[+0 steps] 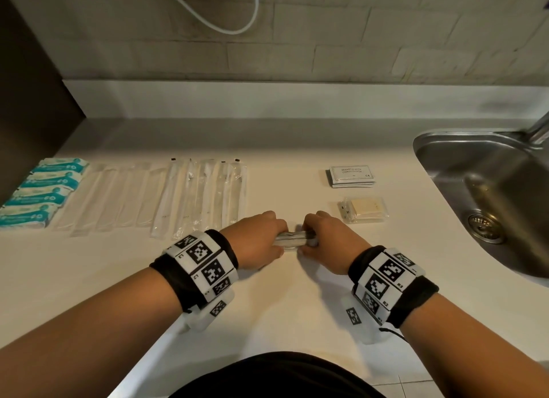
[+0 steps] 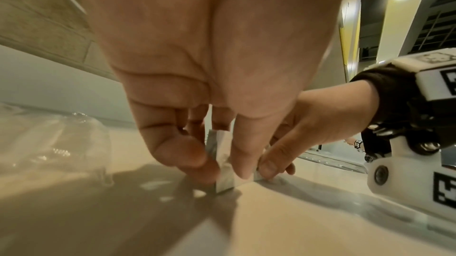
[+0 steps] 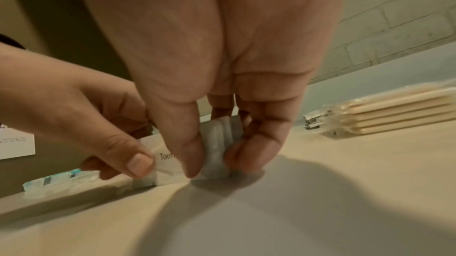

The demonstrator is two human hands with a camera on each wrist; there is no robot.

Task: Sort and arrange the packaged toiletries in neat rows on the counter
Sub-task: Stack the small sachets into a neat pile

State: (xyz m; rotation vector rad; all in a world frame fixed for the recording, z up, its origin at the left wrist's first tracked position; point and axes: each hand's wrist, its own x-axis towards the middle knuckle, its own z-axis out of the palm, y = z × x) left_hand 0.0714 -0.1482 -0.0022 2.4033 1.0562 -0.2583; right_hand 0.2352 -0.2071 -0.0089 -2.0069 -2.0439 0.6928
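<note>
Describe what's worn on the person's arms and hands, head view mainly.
Bare forearms, no sleeves or gloves. Each wrist carries a black fabric band topped with white rectangular plates printed with black square fiducial markers and small codes like L2, R2. A white camera housing hangs under each wrist; a thin black cord trails from the right one.

Head view looks down on the counter (image 1: 282,293); both wrist views sit low and close, facing each other, sharing the hands' meeting point.
</note>
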